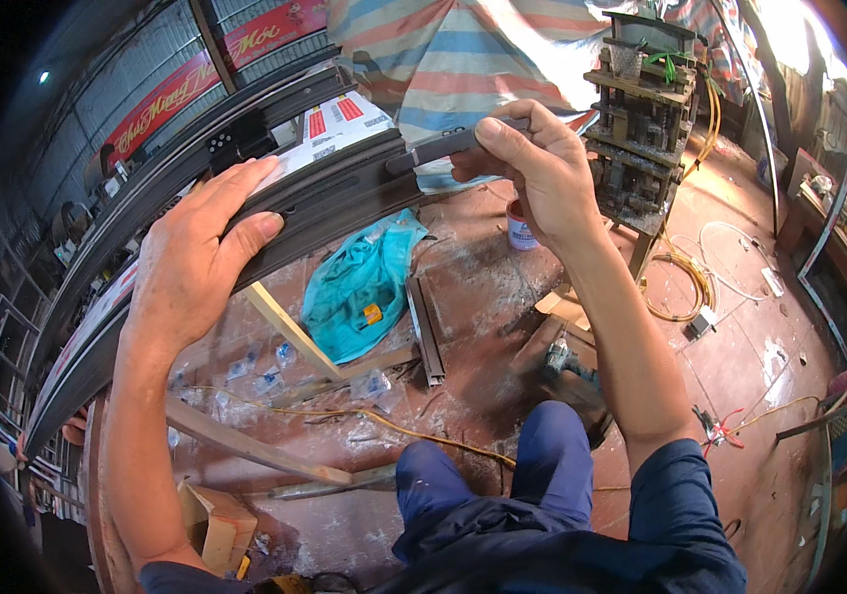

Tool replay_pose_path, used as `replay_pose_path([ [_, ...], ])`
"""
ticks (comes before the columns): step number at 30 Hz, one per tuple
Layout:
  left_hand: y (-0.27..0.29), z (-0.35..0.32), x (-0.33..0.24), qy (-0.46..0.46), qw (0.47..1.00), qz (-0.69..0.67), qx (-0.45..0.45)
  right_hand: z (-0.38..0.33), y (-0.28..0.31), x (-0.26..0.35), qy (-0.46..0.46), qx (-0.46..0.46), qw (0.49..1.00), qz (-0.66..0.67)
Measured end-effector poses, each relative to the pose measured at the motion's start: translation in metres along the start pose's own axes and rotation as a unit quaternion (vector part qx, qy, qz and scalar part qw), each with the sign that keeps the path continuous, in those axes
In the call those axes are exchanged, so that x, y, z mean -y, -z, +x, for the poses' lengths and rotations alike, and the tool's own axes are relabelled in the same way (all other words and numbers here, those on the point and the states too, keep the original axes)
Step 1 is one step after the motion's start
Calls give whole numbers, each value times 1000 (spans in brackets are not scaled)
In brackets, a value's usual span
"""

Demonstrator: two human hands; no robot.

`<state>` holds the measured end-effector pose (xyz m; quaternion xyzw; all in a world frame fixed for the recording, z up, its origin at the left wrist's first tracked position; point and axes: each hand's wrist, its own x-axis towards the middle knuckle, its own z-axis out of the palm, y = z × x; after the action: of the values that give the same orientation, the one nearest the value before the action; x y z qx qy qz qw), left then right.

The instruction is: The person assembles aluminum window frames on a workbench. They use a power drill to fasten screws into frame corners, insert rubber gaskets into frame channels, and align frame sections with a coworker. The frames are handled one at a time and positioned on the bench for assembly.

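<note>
A long dark metal profile [329,193], part of a frame with white and red labelled film, runs from the lower left up to the middle. My left hand [200,238] is closed over it, thumb on the near side and fingers across the top. At the profile's right end, my right hand [542,163] pinches a small flat dark grey strip [435,150] between thumb and fingers. The strip's left tip meets or overlaps the profile's end; whether it sits inside cannot be seen. The fingers hide its other end.
Below lie a teal cloth [359,287], a short dark profile [424,332] and a cordless drill [567,361]. A paint bucket [520,226] stands near a stacked wooden rack [638,129]. A yellow hose coil [681,287] and cables cross the floor. A cardboard box [217,525] sits lower left.
</note>
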<state>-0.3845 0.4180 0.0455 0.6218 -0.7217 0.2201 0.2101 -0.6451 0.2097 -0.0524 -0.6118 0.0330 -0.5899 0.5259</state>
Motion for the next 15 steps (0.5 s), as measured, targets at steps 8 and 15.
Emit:
replay_pose_path([
  [8, 1, 3, 3, -9, 1000, 10, 13, 2, -1, -8, 34, 2, 999, 30],
  [15, 8, 0, 4, -21, 998, -31, 41, -1, -18, -10, 45, 11, 997, 61],
])
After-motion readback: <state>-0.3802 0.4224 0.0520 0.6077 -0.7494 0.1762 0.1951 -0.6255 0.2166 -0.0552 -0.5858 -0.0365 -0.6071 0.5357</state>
